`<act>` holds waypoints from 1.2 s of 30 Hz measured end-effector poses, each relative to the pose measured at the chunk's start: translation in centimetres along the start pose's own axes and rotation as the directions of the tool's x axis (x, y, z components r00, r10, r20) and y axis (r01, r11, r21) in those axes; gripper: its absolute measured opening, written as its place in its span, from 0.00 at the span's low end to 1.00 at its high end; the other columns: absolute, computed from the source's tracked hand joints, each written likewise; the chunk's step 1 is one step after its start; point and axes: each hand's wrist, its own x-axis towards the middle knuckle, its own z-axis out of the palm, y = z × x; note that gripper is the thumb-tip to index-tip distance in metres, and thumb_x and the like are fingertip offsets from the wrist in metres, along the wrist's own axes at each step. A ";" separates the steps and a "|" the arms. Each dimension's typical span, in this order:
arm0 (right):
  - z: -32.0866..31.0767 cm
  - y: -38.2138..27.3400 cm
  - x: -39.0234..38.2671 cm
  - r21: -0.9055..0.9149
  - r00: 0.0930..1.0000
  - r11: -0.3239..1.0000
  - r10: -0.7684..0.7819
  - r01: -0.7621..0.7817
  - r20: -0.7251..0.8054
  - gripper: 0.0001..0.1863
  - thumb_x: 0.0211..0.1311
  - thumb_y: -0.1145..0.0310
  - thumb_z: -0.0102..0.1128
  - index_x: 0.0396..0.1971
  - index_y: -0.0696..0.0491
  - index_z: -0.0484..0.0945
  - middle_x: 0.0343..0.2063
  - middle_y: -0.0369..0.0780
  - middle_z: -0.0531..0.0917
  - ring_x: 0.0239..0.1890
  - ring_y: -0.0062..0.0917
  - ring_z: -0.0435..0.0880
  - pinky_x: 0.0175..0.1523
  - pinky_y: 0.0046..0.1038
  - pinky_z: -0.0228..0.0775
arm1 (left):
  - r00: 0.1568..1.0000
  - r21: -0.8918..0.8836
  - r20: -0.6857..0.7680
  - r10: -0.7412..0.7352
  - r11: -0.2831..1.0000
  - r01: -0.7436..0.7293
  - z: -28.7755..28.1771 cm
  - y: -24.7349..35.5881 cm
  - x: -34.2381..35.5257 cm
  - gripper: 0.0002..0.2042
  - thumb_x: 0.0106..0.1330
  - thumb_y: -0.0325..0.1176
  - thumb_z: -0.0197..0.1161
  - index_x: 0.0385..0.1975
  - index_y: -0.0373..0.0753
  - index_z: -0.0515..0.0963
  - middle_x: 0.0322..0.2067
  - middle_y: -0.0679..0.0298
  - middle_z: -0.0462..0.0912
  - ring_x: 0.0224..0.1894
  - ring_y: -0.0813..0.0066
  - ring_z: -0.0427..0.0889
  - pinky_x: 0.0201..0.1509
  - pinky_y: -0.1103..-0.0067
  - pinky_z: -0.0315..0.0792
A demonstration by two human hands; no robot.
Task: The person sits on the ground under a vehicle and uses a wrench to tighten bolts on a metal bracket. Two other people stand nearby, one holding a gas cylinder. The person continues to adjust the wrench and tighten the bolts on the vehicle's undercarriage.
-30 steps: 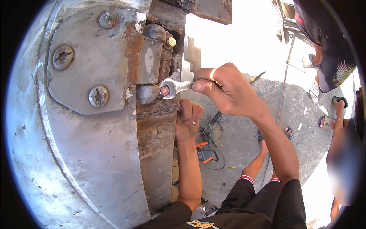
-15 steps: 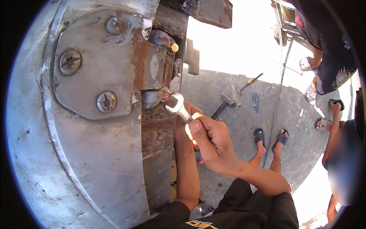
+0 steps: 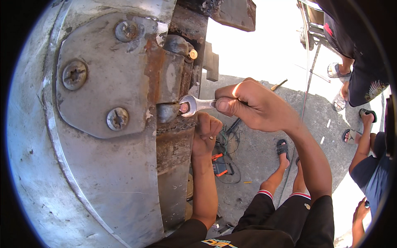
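Observation:
My right hand (image 3: 258,105) is closed on the shank of an open-end wrench (image 3: 202,104), held nearly level. The wrench's jaw sits around a copper-coloured bolt head (image 3: 183,108) beside the lower rounded knuckle (image 3: 168,112) of a rusty hinge (image 3: 168,76). Just under the wrench, my left hand (image 3: 204,133) has its fingers curled against the rusty edge. Whatever those fingers may hold is hidden. A second, brassy bolt (image 3: 192,54) shows by the hinge's upper knuckle. The hinge joins a grey metal plate (image 3: 103,78) with large cross-slotted screws, on a big curved metal shell (image 3: 99,177).
On the concrete floor (image 3: 256,165) beyond my hands lie an orange-and-black tool case (image 3: 221,164), thin cables (image 3: 225,142) and a wooden-handled tool (image 3: 279,84). Other people in sandals stand at the right (image 3: 368,89). A steel block (image 3: 235,14) juts out at the top.
My right hand has moved up and right, swinging the wrench from a slant to nearly level, with its jaw now around the lower bolt. My left hand, mostly covered before, now shows.

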 end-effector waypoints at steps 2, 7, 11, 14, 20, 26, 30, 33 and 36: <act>0.1 0.4 0.5 0.070 0.996 0.997 0.019 -0.025 0.090 0.24 0.72 0.56 0.50 0.21 0.60 0.69 0.13 0.43 0.58 0.15 0.30 0.55 0.21 0.31 0.52 | 1.000 0.012 -0.021 0.006 1.000 -0.006 0.1 -0.1 -0.2 0.23 0.67 0.55 0.54 0.16 0.47 0.61 0.10 0.77 0.52 0.12 0.88 0.53 0.18 0.85 0.48; 3.2 -1.1 -1.2 0.113 0.979 0.988 0.121 -0.103 -0.164 0.23 0.73 0.57 0.48 0.22 0.59 0.70 0.13 0.40 0.64 0.17 0.22 0.63 0.23 0.29 0.55 | 0.972 0.028 -0.231 0.041 0.999 -0.036 1.1 -0.4 -0.5 0.25 0.68 0.53 0.56 0.12 0.48 0.60 0.07 0.78 0.51 0.10 0.86 0.47 0.17 0.84 0.47; 11.9 -4.6 -2.5 0.581 0.812 0.801 0.429 -0.141 -0.395 0.21 0.75 0.55 0.46 0.27 0.57 0.70 0.17 0.31 0.66 0.20 0.12 0.61 0.22 0.21 0.51 | 0.990 0.076 -0.009 0.143 0.987 -0.141 -0.2 -1.5 0.7 0.22 0.65 0.48 0.62 0.12 0.47 0.63 0.07 0.78 0.53 0.10 0.86 0.50 0.17 0.85 0.48; 14.6 -8.0 -2.4 0.909 0.763 0.410 0.608 -0.068 -0.217 0.19 0.76 0.54 0.44 0.30 0.55 0.69 0.20 0.27 0.63 0.20 0.10 0.56 0.23 0.17 0.47 | 0.993 0.062 -0.001 0.117 0.991 -0.116 0.7 -0.5 -0.5 0.21 0.64 0.45 0.63 0.12 0.47 0.62 0.08 0.77 0.55 0.10 0.85 0.53 0.17 0.84 0.49; 11.9 -7.3 -4.1 0.775 0.799 0.613 0.539 -0.154 -0.268 0.21 0.77 0.58 0.43 0.26 0.58 0.68 0.19 0.32 0.65 0.22 0.14 0.61 0.27 0.20 0.56 | 0.993 -0.004 -0.122 0.003 1.000 -0.004 0.7 0.1 -0.4 0.20 0.61 0.39 0.66 0.13 0.46 0.61 0.08 0.76 0.59 0.11 0.84 0.59 0.17 0.82 0.52; 6.5 -3.8 -3.3 0.372 0.908 0.880 0.380 -0.296 -0.176 0.24 0.76 0.54 0.43 0.27 0.59 0.70 0.16 0.33 0.63 0.19 0.14 0.59 0.24 0.23 0.51 | 0.918 0.123 -0.394 0.047 0.992 0.002 0.2 -0.8 -2.0 0.16 0.63 0.34 0.62 0.17 0.44 0.62 0.11 0.72 0.63 0.15 0.81 0.63 0.20 0.80 0.57; 3.6 -2.0 -2.2 0.214 0.969 0.951 0.240 -0.223 -0.057 0.22 0.75 0.56 0.45 0.28 0.60 0.73 0.16 0.40 0.66 0.20 0.20 0.64 0.26 0.27 0.59 | 0.880 0.424 -0.440 0.177 0.905 0.030 0.0 -1.5 -2.3 0.15 0.67 0.40 0.57 0.21 0.43 0.63 0.12 0.73 0.58 0.16 0.82 0.60 0.22 0.81 0.56; 1.7 -1.4 -1.0 0.145 0.990 0.979 0.141 -0.141 0.010 0.20 0.74 0.59 0.47 0.30 0.61 0.76 0.17 0.43 0.73 0.21 0.26 0.71 0.29 0.29 0.65 | 0.990 0.026 -0.129 0.063 0.998 -0.060 0.4 -0.6 -0.7 0.17 0.69 0.49 0.53 0.23 0.44 0.66 0.12 0.76 0.56 0.15 0.87 0.56 0.21 0.84 0.51; 0.4 -0.4 0.2 0.169 0.994 0.982 0.071 -0.084 0.085 0.25 0.74 0.54 0.46 0.24 0.61 0.70 0.14 0.40 0.64 0.17 0.24 0.60 0.25 0.28 0.56 | 0.999 -0.016 0.002 0.054 0.998 -0.054 0.2 -0.3 0.0 0.19 0.70 0.53 0.50 0.24 0.45 0.67 0.11 0.77 0.54 0.14 0.88 0.54 0.20 0.85 0.48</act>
